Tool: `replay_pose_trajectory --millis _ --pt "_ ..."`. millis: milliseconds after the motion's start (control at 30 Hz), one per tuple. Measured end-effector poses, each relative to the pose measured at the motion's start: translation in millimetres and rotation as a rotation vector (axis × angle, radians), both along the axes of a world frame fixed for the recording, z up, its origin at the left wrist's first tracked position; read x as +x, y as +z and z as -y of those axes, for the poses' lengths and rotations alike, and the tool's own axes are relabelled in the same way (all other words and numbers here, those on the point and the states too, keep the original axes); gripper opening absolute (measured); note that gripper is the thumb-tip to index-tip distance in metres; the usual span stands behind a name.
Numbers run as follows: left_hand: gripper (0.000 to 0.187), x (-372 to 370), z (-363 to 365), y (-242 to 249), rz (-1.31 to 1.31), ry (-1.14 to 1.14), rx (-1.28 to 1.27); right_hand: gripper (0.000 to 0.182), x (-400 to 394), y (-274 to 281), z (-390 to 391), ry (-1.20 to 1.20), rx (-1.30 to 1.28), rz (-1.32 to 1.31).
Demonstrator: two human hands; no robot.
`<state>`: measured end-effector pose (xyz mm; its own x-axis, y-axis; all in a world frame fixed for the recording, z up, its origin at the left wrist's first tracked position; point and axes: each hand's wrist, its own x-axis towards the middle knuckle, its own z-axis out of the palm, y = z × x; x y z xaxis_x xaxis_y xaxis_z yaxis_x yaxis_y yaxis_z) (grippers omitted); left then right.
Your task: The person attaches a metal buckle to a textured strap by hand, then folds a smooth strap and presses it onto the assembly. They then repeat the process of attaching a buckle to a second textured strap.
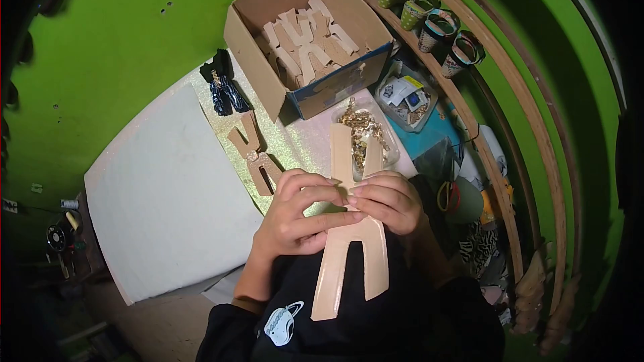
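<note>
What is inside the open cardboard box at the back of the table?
The cardboard box holds a loose pile of tan forked leather pieces. Whatever lies beneath the top layer, and the box floor, is covered.

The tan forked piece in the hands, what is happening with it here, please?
A person grips a long tan forked leather piece at its middle with both hands, left hand and right hand, fingertips meeting. Behind it lie gold metal fittings in a clear tray, two similar pieces on the table, and a cardboard box of more cutouts.
</note>
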<state>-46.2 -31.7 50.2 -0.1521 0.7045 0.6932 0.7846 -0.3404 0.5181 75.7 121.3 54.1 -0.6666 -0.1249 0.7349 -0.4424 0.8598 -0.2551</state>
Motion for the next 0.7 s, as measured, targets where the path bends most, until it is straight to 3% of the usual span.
replay_pose_trajectory --millis 200,367,567,667,700 --pt "0.031 7.4 -2.5 1.3 0.097 0.038 -0.017 0.023 2.6 -0.2 -2.4 -0.004 0.003 0.006" --pt "0.025 19.8 -8.8 -7.5 0.067 0.052 0.151 0.02 4.0 -3.9 3.9 0.025 -0.009 0.001" --pt "0.024 26.3 -4.9 -1.2 0.108 0.088 0.171 0.021 4.9 6.9 5.6 -0.004 -0.025 -0.017" --pt "0.024 31.1 -4.9 -5.1 0.133 0.131 0.222 0.018 3.5 7.2 5.8 0.009 -0.08 -0.028" --pt "0.023 32.8 -6.4 -8.3 0.156 0.15 0.278 0.016 0.7 1.6 6.8 0.023 -0.213 -0.109"
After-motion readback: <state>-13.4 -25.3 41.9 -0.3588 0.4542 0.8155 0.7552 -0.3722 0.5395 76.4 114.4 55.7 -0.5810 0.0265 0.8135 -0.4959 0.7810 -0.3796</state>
